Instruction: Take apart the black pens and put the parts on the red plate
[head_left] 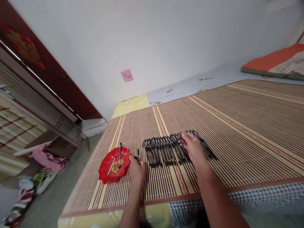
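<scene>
- The row of dark, slim plastic pens [177,148] lies side by side on the striped bamboo mat [237,126], near its front edge, roughly in the middle of my view.
- Each pen's long axis runs from the near edge toward the wall, slightly fanned; the light, shiny ends point away from me and the dark ends toward me.
- My right hand [193,148] rests flat on the right part of that row, fingers spread over the far tips, not wrapped around any one pen.
- My left hand [137,169] is curled around a single dark pen [138,154], holding it upright-ish just left of the row, touching the mat.
- To do this well, I judge the loose pen should be turned parallel to its neighbours, shiny end away, and laid down beside the leftmost pen while my right hand steadies the row so nothing rolls.
- Just left of that hand sits a red scalloped plastic dish [113,167] holding another dark pen [120,154] and a thin pale refill [112,164].
- Beyond the mat, a pink sticky note [126,75] hangs on the white wall.
</scene>
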Demonstrator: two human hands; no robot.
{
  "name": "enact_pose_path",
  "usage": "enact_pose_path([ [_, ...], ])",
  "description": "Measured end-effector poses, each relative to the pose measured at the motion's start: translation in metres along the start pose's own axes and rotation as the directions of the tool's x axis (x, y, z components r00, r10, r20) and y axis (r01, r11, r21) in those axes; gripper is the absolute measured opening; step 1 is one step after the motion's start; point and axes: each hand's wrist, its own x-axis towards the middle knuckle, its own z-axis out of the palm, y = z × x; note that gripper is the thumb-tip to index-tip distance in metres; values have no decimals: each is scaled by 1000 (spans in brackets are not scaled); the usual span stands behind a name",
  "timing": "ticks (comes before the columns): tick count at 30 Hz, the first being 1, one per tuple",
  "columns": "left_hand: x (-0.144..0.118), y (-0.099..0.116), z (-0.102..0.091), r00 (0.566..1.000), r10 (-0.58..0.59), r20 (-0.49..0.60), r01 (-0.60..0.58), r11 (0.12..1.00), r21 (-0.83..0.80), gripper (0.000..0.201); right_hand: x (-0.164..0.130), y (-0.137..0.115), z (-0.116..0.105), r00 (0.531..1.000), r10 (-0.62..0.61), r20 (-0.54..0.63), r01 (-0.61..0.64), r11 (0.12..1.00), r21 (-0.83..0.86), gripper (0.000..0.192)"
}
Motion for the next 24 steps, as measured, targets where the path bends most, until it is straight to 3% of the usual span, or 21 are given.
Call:
enact_pose_path([
  [8, 6, 8, 5, 990, 34, 137, -36, 999, 10, 15, 1, 4, -4, 1000, 8, 25, -8, 1000, -21, 32],
  [24, 27, 21, 7, 977, 5, 215, -33, 991, 128, 26, 1, 4, -4, 1000, -5, 31, 6, 1000, -5, 33],
])
